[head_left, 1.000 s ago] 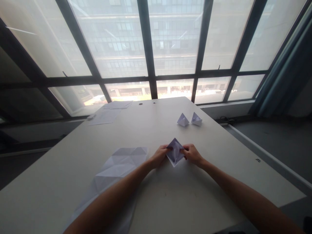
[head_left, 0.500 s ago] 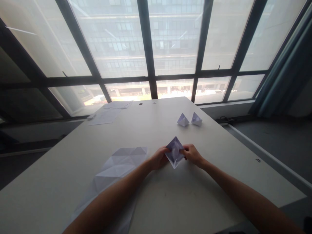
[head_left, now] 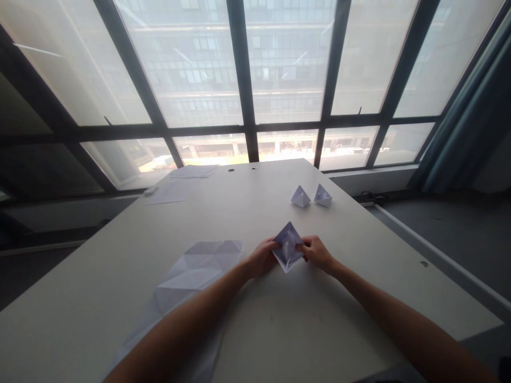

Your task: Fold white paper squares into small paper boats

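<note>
Between my two hands is a folded paper boat (head_left: 288, 247), white, diamond-shaped from above, with a ridge along its middle. My left hand (head_left: 262, 257) pinches its left corner, thumb on top and fingers underneath. At the right corner my right hand (head_left: 316, 251) grips it, the thumb reaching inside. Farther off, on the right of the table, two more folded paper boats (head_left: 301, 197) sit side by side. Under and beside my left forearm lie creased white sheets of paper (head_left: 199, 266), partly hidden by the arm.
The white table (head_left: 247, 213) runs away toward tall windows (head_left: 287, 64) in dark frames. Flat paper sheets (head_left: 171, 189) lie at its far left. Past the right edge are a grey floor and a blue curtain (head_left: 467, 111).
The boat in my hands has tipped very slightly, its near corner now a little higher. Both hands keep their hold, and the view has shifted a touch.
</note>
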`<state>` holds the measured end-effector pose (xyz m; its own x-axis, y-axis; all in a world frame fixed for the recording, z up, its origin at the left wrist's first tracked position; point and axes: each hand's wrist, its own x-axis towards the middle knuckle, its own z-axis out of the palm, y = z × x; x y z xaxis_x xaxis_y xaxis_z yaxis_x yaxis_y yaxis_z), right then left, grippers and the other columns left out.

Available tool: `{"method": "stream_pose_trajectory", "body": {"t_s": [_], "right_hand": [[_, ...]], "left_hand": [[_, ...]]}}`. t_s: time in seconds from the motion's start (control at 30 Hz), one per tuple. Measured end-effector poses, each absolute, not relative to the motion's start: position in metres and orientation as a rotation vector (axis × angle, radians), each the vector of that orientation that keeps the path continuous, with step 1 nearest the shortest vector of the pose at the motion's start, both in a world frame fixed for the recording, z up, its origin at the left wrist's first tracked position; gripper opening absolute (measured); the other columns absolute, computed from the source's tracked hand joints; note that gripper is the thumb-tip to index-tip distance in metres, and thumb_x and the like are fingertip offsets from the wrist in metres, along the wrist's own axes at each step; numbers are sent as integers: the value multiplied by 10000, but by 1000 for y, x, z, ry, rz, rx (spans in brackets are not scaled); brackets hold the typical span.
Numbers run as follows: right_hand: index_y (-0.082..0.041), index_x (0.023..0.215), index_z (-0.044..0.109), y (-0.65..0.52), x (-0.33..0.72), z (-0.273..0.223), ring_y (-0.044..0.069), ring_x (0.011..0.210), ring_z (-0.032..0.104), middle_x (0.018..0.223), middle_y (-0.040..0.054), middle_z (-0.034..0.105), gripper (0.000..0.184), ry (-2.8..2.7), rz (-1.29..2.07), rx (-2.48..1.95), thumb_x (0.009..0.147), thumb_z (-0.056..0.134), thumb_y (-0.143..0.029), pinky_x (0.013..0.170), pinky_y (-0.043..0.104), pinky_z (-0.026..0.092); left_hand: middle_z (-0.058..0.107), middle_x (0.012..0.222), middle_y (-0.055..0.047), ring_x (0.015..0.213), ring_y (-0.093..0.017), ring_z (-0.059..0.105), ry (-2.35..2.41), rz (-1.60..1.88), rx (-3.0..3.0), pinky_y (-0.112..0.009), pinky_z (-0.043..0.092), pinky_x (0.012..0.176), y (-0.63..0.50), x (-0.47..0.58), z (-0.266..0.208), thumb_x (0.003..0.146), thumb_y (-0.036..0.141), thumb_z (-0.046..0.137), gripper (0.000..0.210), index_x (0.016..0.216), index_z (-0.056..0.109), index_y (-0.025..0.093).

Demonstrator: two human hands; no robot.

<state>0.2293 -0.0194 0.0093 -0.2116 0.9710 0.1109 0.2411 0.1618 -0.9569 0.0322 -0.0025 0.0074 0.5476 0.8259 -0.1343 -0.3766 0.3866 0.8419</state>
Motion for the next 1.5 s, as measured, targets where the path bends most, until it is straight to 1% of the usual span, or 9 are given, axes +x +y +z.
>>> {"method": "stream_pose_trajectory", "body": {"t_s": [0.13, 0.33, 0.5, 0.7, 0.8, 1.03, 1.23, 1.5], "right_hand": [[-155, 587, 582, -20, 228, 9, 104, 430, 451, 477, -27, 505, 243, -1616, 1136, -1176, 769, 562, -314, 428, 214, 328], [-148, 585, 591, -20, 230, 16, 98, 425, 437, 470, -27, 501, 249, -1605, 1129, -1199, 770, 566, -312, 427, 215, 313], [-144, 580, 587, -20, 231, 15, 94, 424, 429, 469, -28, 494, 249, -1604, 1137, -1210, 765, 571, -311, 425, 213, 306], [-147, 587, 585, -19, 230, 9, 95, 423, 436, 469, -30, 491, 248, -1600, 1140, -1195, 765, 559, -317, 427, 209, 311], [-147, 596, 591, -19, 229, 10, 99, 426, 444, 476, -27, 494, 253, -1601, 1138, -1190, 770, 556, -327, 430, 212, 318], [-151, 575, 580, -19, 230, 14, 97, 418, 425, 458, -32, 480, 249, -1610, 1103, -1224, 757, 561, -320, 423, 215, 298], [-153, 569, 575, -17, 233, 12, 97, 418, 422, 456, -33, 478, 258, -1623, 1083, -1235, 762, 562, -323, 420, 214, 290], [-157, 565, 555, -18, 230, 8, 96, 419, 412, 458, -40, 462, 236, -1620, 1091, -1225, 755, 554, -295, 416, 214, 282]], "left_hand": [[684, 847, -81, 745, -180, 618, 576, 825, 873, -273, 460, 714, -2, 31, 6, 658, 87, 629, 309, 964, 675, 111], [650, 794, -48, 735, -173, 612, 564, 866, 853, -272, 470, 712, 2, 30, 1, 655, 93, 639, 305, 957, 654, 128], [653, 806, -54, 750, -185, 623, 549, 858, 870, -273, 464, 706, 3, 30, 0, 657, 109, 659, 300, 956, 652, 127], [660, 857, -69, 764, -180, 619, 514, 809, 867, -269, 461, 722, 3, 29, 2, 664, 79, 636, 333, 994, 660, 118], [661, 862, -72, 756, -177, 616, 538, 821, 841, -266, 468, 713, 2, 28, 3, 668, 82, 633, 315, 979, 664, 122], [630, 785, -39, 699, -159, 591, 553, 870, 805, -269, 474, 704, 2, 29, 2, 669, 86, 631, 257, 920, 654, 137], [627, 778, -40, 718, -177, 589, 563, 867, 827, -285, 463, 700, 2, 30, 3, 665, 88, 633, 252, 911, 646, 142], [634, 800, -42, 705, -164, 586, 542, 850, 840, -287, 457, 711, 1, 30, 4, 690, 102, 640, 253, 940, 655, 138]]}}
